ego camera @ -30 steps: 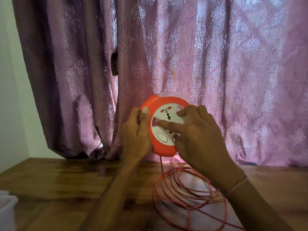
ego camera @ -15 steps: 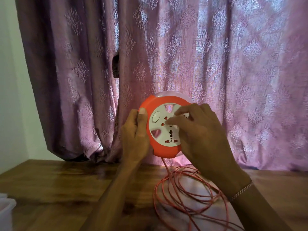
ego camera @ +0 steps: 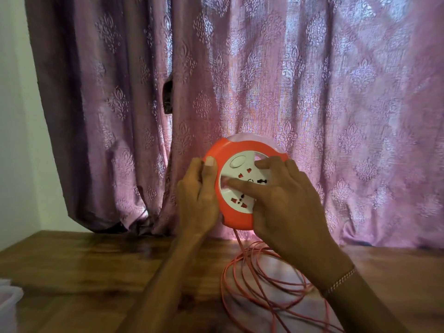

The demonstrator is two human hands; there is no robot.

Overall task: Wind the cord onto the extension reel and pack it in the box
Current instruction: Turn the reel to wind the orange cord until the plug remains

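An orange extension reel (ego camera: 236,218) with a white socket face (ego camera: 240,186) is held upright above the table. My left hand (ego camera: 199,198) grips its left rim, thumb on the front edge. My right hand (ego camera: 283,200) lies over the white face, its fingers curled into the openings of the inner disc. An orange cord (ego camera: 266,284) hangs from the reel's bottom and lies in loose loops on the table below. No box is recognisable in view.
The wooden table (ego camera: 84,272) runs across the bottom. A pink patterned curtain (ego camera: 312,92) hangs close behind the reel. A translucent plastic container (ego camera: 8,301) sits at the left edge. A pale wall (ego camera: 19,140) is at the left.
The white inner disc has turned: its round button went from bottom left to top left. My right hand moved round with it. The left hand stayed on the rim.
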